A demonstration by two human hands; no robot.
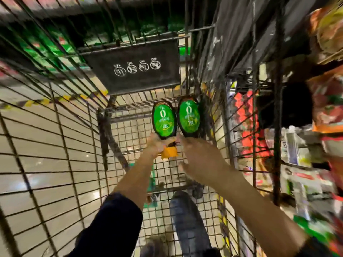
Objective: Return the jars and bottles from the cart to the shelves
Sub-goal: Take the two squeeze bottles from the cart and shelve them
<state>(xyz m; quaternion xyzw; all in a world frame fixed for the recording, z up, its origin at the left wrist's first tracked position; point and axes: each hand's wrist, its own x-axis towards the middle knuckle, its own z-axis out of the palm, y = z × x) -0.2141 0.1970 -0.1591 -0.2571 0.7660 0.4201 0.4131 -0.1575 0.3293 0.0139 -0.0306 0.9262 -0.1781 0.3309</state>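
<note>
Two dark bottles with green labels lay side by side at the far end of the cart (pixel 55 145), just beneath its black flap (pixel 133 71). The left hand (pixel 157 145) curled round the neck of the left bottle (pixel 163 120), by its orange cap. The right hand (pixel 196 160) covered the neck of the right bottle (pixel 189 116), thumb apart; whether it gripped could not be told. Blurred packets filled the shelves (pixel 315 108) on the right.

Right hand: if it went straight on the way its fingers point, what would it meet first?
Most likely the right green-labelled bottle, near its neck end; the right hand points at it, fingers open and almost touching. Depth is unclear.
</note>
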